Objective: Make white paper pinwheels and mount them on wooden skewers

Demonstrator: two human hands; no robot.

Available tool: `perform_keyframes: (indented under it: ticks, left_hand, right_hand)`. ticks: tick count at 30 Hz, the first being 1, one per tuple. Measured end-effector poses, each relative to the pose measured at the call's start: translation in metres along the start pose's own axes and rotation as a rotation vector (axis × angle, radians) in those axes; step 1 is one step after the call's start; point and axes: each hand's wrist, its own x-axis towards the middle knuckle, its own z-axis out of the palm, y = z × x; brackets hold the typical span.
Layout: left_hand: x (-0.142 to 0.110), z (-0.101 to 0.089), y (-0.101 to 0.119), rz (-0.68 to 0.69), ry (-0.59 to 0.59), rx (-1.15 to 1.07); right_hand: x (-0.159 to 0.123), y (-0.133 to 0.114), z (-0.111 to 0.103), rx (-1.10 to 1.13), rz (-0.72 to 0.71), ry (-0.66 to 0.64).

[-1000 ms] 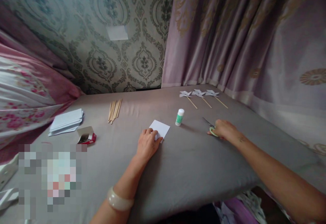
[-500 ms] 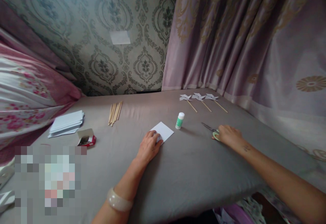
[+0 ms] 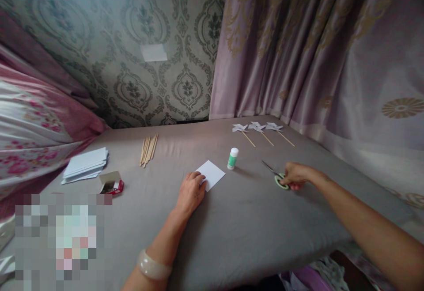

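Observation:
My left hand is at a square sheet of white paper, its curled fingers gripping the left corner while the paper lies on the table. To the right, my right hand grips the scissors by their pale green handles. The scissors' blades look closed and point away to the left. Between the two hands, just beyond the paper, a glue stick with a white cap and green label stands upright. My right fingers partly cover the handles.
Three paper pinwheels on sticks lie at the back right of the grey-covered table. Several wooden sticks, a stack of white paper and a small open red box are on the left. Curtains hang along the right.
My right hand has turned and drawn the scissors slightly toward me, showing more of the handles. My left thumb has pulled back toward the paper's corner; the paper stays in place.

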Motion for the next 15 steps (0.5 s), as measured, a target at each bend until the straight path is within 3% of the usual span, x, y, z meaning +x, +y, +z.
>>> perform_keyframes:
  ticks: [3,5,6,8,10,12,15]
  left_hand:
    - [0.001,-0.003,0.001,-0.025,-0.011,-0.010]
    - [0.002,-0.006,0.003,-0.060,-0.025,-0.014]
    - [0.002,-0.007,0.003,-0.081,-0.034,-0.013]
    - [0.004,-0.009,0.004,-0.121,-0.053,-0.007]
    - [0.005,-0.012,0.004,-0.156,-0.059,0.006]
    - [0.005,-0.015,0.002,-0.177,-0.043,0.016]
    - [0.006,-0.020,-0.002,-0.204,-0.010,0.023]
  right_hand:
    - [-0.003,0.000,-0.006,0.059,-0.017,0.068]
    - [-0.002,-0.015,-0.004,0.162,-0.101,0.213]
    - [-0.001,-0.028,0.000,0.235,-0.167,0.265]
    - [0.006,-0.060,0.016,0.650,-0.426,0.379]
    - [0.014,-0.094,0.036,0.897,-0.559,0.382]
    - [0.021,-0.120,0.052,1.030,-0.593,0.351]
    - [0.025,-0.136,0.062,1.095,-0.612,0.304]
